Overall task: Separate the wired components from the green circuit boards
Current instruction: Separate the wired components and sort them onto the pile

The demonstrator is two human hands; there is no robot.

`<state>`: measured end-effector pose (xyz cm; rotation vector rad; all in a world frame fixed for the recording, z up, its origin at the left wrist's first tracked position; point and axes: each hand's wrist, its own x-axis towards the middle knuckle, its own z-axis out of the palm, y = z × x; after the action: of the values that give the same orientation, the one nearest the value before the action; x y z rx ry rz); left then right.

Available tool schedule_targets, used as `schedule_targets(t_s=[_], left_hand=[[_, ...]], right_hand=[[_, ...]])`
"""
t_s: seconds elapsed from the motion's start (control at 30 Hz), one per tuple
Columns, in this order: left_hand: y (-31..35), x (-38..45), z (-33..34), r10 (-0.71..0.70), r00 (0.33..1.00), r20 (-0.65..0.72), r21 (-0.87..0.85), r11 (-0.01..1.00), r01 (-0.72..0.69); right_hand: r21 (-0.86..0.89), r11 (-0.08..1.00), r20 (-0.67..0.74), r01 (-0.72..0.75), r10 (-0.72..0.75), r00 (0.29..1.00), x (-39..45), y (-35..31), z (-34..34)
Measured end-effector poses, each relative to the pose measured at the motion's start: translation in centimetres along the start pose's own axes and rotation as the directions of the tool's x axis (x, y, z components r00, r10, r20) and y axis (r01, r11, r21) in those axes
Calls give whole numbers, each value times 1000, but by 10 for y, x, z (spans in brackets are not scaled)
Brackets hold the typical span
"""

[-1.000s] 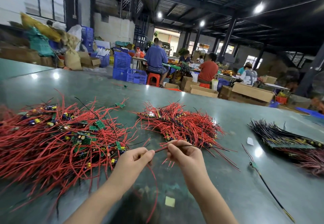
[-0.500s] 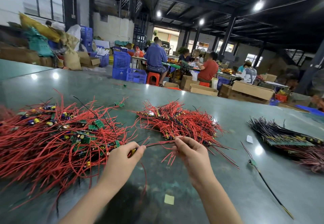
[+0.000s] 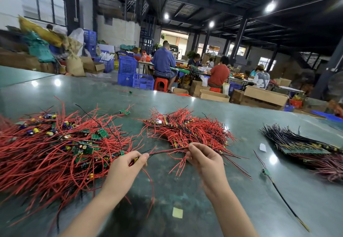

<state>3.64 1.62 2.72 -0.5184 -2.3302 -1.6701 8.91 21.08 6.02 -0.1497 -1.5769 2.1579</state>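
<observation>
On the green table, a big tangle of red wires and boards lies left. The left hand and right hand each pinch one end of a wire, stretched sideways between them.

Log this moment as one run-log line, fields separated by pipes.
left hand pinches yellow-tipped wire end | right hand pinches other end of red wire | wire taut above table | unsorted pile at left
</observation>
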Motion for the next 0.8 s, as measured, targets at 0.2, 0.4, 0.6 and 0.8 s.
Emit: schedule_targets(t_s=[0.2,0.4,0.6,0.8], left_hand=[[7,0,5,-242,946,217,-483,815,320],[8,0,0,-164,977,138,-199,961,189],[10,5,-10,-426,699,574,-599,364,713],[14,7,-15,-388,627,675,-593,219,775]], right_hand=[[343,923,24,-173,176,984,4,0,0],[-425,889,32,169,-172,985,8,1,-13],[216,960,122,-180,156,980,4,-2,-5],[-88,996,65,-2,7,998,5,1,-7]])
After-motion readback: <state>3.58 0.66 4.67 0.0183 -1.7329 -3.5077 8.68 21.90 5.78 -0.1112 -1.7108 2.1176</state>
